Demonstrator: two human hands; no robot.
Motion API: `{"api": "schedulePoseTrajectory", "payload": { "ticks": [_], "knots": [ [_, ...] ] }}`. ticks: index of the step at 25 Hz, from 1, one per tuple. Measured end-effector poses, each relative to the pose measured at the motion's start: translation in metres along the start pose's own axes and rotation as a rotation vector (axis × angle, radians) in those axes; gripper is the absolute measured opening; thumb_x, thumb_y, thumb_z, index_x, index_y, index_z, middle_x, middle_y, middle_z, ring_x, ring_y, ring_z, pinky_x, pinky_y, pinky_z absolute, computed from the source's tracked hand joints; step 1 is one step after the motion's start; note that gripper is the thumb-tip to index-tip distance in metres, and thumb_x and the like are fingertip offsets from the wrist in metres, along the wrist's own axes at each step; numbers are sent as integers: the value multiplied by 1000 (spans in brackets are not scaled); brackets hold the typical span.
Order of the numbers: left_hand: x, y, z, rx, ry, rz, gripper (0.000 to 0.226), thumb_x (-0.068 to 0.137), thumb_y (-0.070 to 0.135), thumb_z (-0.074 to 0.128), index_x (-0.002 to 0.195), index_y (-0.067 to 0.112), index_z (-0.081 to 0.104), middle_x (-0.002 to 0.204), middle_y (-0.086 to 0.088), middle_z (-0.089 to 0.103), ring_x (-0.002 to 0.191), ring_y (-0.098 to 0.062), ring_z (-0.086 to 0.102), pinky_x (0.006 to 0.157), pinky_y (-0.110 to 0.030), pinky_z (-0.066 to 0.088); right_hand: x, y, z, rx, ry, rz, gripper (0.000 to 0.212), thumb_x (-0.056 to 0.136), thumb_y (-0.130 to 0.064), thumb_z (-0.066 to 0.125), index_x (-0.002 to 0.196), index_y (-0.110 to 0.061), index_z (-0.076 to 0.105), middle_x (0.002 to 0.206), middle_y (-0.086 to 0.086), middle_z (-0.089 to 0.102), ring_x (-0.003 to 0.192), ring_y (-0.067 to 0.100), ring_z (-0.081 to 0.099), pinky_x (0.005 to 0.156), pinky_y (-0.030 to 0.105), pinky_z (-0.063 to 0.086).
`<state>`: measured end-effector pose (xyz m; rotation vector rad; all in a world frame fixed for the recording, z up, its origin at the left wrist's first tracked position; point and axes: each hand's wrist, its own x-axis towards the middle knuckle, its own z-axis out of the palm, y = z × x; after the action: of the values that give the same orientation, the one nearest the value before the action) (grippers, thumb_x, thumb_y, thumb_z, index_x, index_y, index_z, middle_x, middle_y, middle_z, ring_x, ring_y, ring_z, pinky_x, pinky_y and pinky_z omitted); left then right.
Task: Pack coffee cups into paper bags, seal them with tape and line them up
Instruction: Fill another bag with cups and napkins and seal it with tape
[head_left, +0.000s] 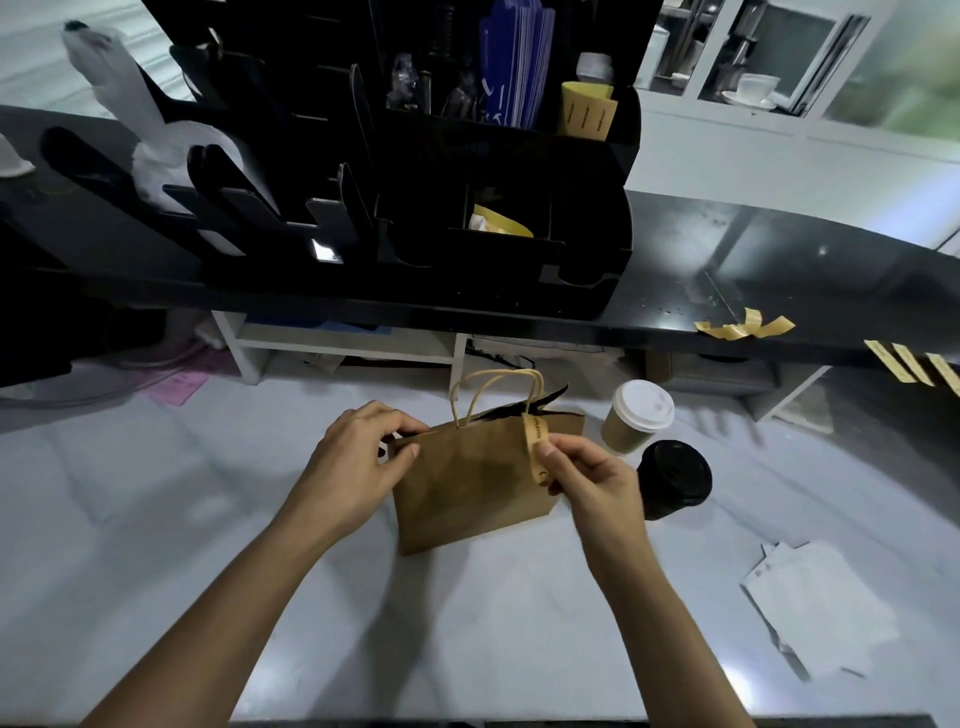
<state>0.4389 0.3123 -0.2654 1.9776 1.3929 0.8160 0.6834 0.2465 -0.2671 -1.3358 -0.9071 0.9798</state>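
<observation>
I'm looking at a café service counter: a black organiser (415, 171) stocked with sleeves and cutlery, lidded takeaway cups (641, 415), and (behind glass) a white cup and saucer (753, 89).

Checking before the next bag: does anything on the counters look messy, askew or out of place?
Yes. Crumpled tape strips lie tangled near the black counter's front edge, unlike the neat strips hanging from its edge further right. Loose white papers lie askew on the white worktop. No spill shows.

brown bag (467, 488), black-lidded cup (674, 479) (white-lidded neighbour (638, 415))
</observation>
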Motion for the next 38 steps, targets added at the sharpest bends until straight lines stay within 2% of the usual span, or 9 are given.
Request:
{"api": "schedulePoseTrajectory", "payload": {
  "ticks": [3,5,9,14,17,20,24,28,38],
  "knots": [
    [-1,-3,-1,-2,8,10,24,92,16,71,107,34,75,100,21,60,98,-3,58,84,-29,53,-7,2,21,0,-164,24,14,92,-9,74,89,-19,83,76,5,74,66,9,61,61,18,49],
    [-2,-4,-1,-11,22,16,24,91,16,73,105,36,75,99,23,60,96,0,58,79,-21,53,-10,2,39,-30,-232,39,12,92,-9,75,90,-18,82,75,1,75,65,5,63,61,16,48],
    [-3,-8,2,-59,84,2,23,86,17,79,93,37,74,92,25,66,91,2,62,69,-14,53,-5,-2,76,10,-195,150,6,91,-10,76,93,-12,81,72,-4,75,61,-1,64,58,12,48],
    [-5,-12,5,-120,136,-29,20,83,18,81,85,34,69,88,27,67,88,1,64,66,-18,54,5,-6,91,-16,-132,377,7,89,-15,78,92,-10,82,68,-3,73,52,1,59,53,14,47],
    [-5,-14,3,-94,139,-25,22,83,19,81,86,34,64,88,22,67,88,-1,63,69,-26,57,11,-10,91,-64,-146,477,7,88,-19,81,90,-12,82,70,1,73,52,5,57,53,19,46],
    [-5,-14,0,-57,111,24,27,84,19,79,95,37,63,94,21,65,92,-1,60,71,-23,53,19,-16,90,-126,-187,533,11,87,-22,81,91,-11,82,75,8,71,54,9,55,58,24,42],
    [-2,-14,-1,20,64,109,36,87,14,76,110,41,69,100,30,63,100,2,52,75,-18,46,28,-19,88,-199,-228,557,14,86,-26,82,90,-12,83,79,12,69,55,10,52,55,25,39],
    [3,-15,2,136,37,134,34,92,18,71,116,41,69,99,36,53,103,8,44,72,-13,37,32,-15,84,-243,-252,564,14,85,-30,83,86,-15,83,79,11,68,62,14,52,61,29,39],
    [5,-16,6,181,22,117,28,95,22,68,119,35,72,95,36,44,102,8,41,72,-12,37,28,-9,85,-331,-232,430,8,85,-21,84,80,-16,80,63,-4,70,50,4,57,48,14,44]
  ]
}}
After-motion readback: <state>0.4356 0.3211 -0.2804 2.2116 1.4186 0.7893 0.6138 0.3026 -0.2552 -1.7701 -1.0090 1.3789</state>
